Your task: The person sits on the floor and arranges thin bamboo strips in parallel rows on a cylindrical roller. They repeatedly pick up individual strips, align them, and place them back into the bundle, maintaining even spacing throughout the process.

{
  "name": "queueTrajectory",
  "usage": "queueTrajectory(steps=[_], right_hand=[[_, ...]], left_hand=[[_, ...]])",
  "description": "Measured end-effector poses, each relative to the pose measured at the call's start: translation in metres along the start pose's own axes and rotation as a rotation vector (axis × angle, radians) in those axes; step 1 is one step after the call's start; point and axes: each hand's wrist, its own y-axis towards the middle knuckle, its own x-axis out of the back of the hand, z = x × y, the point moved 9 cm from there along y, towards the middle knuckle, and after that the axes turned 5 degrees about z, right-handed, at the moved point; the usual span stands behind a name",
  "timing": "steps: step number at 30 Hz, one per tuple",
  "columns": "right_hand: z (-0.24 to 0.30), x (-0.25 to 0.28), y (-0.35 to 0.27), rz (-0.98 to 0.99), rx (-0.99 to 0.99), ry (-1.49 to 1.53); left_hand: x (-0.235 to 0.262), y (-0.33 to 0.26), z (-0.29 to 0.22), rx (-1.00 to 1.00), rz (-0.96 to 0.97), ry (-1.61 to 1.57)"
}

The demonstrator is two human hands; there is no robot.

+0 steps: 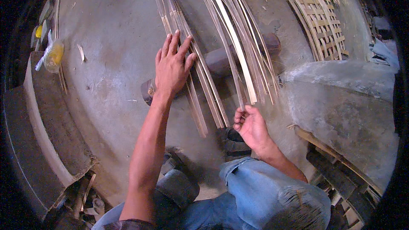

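Note:
My left hand (172, 61) lies palm down with fingers spread over the left bundle of long, thin bamboo strips (208, 87). Between the fingertips and thumb of my right hand (252, 127) is the near end of a brownish bamboo strip (234, 71). Beside that strip runs a wider, paler one (239, 51), with several more narrow strips (260, 59) to its right. Both bundles rest across a dark, round log (218, 61) on the floor. The far ends of the strips run out of view at the top.
At the far right lies a woven bamboo lattice panel (319, 25). A clear plastic bag with something yellow (53, 55) sits at the left, near a grey slab-like ledge (51, 115). A raised concrete edge (341, 98) and a wooden pole (324, 151) are at my right.

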Motion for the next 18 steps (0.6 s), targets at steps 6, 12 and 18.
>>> queueTrajectory(steps=[6, 12, 18], right_hand=[[-0.046, 0.016, -0.039, 0.551, -0.312, -0.341], [-0.005, -0.087, -0.030, 0.181, -0.230, -0.312], [0.038, -0.184, -0.030, 0.237, 0.379, -0.919]], left_hand=[[0.000, 0.004, -0.007, 0.011, 0.040, -0.080], [0.001, 0.001, -0.003, 0.035, 0.072, -0.036], [0.008, -0.002, -0.001, 0.064, 0.089, -0.034]])
